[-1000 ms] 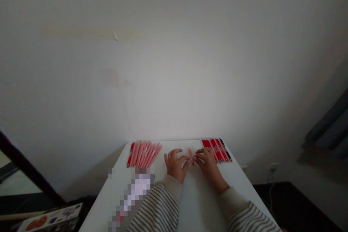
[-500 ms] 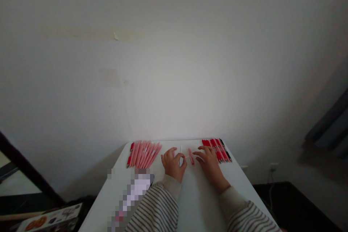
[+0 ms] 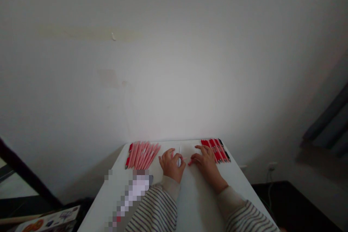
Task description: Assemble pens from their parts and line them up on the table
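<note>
My left hand (image 3: 173,166) is closed in a pinch, thumb and index finger forming a ring around a slim pink pen part (image 3: 185,158) whose thin tip points right. Through that ring and just behind it shows a thin white stick-like thing (image 3: 179,149) lying on the table. My right hand (image 3: 206,162) pinches a short pink pen piece (image 3: 190,162) between thumb and index finger, close to the tabletop. The two pieces are near each other but apart. Left of my hands lie several pink pens (image 3: 144,155) fanned side by side.
Pens with red and black parts (image 3: 219,150) lie in rows at the table's back right corner, beside my right hand. A blurred-out phone-like object (image 3: 136,190) lies left of my left sleeve. The white table (image 3: 194,203) meets the wall (image 3: 174,79) at its back edge.
My right hand has moved left and closed on the short pink piece that lay on the table between my hands. My left hand keeps its pinch, and the view has shifted slightly.
</note>
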`<state>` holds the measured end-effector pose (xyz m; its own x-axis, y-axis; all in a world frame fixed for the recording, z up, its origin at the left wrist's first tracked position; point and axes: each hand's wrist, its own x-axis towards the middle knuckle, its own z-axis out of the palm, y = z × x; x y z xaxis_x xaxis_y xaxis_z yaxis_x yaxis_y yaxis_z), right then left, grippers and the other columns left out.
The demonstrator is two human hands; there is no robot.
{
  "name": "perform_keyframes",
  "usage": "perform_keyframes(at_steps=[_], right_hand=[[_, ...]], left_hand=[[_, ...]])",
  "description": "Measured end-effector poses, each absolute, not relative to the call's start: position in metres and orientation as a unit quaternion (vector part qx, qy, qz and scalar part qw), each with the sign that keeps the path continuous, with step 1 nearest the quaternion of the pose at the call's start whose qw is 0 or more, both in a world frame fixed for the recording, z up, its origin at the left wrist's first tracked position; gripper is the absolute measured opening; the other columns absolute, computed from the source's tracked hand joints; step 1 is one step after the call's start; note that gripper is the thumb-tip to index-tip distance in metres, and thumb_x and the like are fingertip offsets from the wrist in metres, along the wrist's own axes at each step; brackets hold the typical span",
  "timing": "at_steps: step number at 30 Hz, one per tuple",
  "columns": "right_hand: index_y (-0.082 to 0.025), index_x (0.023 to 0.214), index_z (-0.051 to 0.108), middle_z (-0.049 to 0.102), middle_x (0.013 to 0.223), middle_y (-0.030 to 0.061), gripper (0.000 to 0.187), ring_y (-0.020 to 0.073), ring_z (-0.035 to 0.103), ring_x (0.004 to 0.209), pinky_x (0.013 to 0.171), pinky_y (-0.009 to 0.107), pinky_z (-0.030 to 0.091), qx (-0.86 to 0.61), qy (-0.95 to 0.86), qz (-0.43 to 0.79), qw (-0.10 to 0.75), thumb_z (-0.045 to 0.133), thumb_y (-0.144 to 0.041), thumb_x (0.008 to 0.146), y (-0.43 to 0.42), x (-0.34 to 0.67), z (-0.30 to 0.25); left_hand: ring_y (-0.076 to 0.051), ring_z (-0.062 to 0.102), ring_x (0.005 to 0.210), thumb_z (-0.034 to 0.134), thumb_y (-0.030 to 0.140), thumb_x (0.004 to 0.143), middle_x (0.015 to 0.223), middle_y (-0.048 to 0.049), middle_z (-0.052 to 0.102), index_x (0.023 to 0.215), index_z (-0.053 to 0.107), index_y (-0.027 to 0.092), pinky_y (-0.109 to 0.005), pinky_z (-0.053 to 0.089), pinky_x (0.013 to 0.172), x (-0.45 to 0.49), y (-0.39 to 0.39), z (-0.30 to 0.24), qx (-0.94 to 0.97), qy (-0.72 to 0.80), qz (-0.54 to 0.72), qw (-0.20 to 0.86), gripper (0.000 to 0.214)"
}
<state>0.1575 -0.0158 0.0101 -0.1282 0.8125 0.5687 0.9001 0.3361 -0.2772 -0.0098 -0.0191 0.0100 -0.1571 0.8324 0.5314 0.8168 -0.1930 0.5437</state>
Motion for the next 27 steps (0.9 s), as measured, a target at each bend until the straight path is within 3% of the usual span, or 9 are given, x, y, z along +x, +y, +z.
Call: perform_keyframes(at_steps=[3, 9, 12, 19, 27], right_hand=[[-0.03, 0.079, 0.072, 0.059, 0.121, 0.0042, 0.005, 0.0294, 0.041, 0.119, 0.103, 0.055, 0.032, -0.572, -0.744, -0.063, 0.34, 0.068, -0.032, 0.08, -0.016, 0.158, 0.009], [-0.034, 0.09, 0.074, 0.061, 0.116, 0.0056, 0.013, 0.0297, 0.044, 0.114, 0.097, 0.052, 0.038, -0.553, -0.743, -0.072, 0.37, 0.071, -0.031, 0.077, -0.012, 0.163, -0.001], [-0.035, 0.083, 0.075, 0.062, 0.115, 0.0047, 0.008, 0.0302, 0.044, 0.113, 0.097, 0.052, 0.038, -0.545, -0.747, -0.072, 0.375, 0.072, -0.036, 0.076, -0.01, 0.165, -0.003], [-0.031, 0.087, 0.074, 0.066, 0.104, 0.005, 0.009, 0.0249, 0.05, 0.106, 0.091, 0.044, 0.042, -0.53, -0.743, -0.047, 0.406, 0.066, -0.028, 0.082, -0.005, 0.168, -0.005], [-0.029, 0.09, 0.074, 0.068, 0.094, 0.0056, 0.013, 0.0235, 0.05, 0.102, 0.089, 0.04, 0.043, -0.498, -0.751, -0.018, 0.432, 0.063, -0.033, 0.085, -0.007, 0.162, -0.002]], left_hand=[[-0.026, 0.048, 0.117, 0.065, 0.019, 0.067, 0.116, -0.0041, 0.06, 0.074, 0.071, 0.027, -0.057, 0.022, 0.109, -0.01, -0.02, 0.011, 0.651, 0.638, 0.412, 0.005, 0.013], [-0.027, 0.048, 0.117, 0.065, 0.018, 0.067, 0.116, -0.0047, 0.06, 0.074, 0.071, 0.027, -0.059, 0.023, 0.108, -0.009, -0.022, 0.013, 0.649, 0.645, 0.402, 0.001, 0.013], [-0.027, 0.048, 0.117, 0.065, 0.018, 0.067, 0.116, -0.0044, 0.06, 0.074, 0.071, 0.028, -0.059, 0.022, 0.108, -0.009, -0.022, 0.014, 0.649, 0.648, 0.398, 0.009, 0.014], [-0.027, 0.048, 0.117, 0.065, 0.019, 0.067, 0.116, -0.0047, 0.06, 0.074, 0.072, 0.028, -0.059, 0.023, 0.108, -0.009, -0.023, 0.015, 0.653, 0.642, 0.401, 0.017, 0.013], [-0.025, 0.05, 0.115, 0.068, 0.024, 0.071, 0.115, -0.0028, 0.061, 0.074, 0.073, 0.032, -0.059, 0.025, 0.107, -0.009, -0.022, 0.012, 0.67, 0.611, 0.42, 0.023, 0.01]])
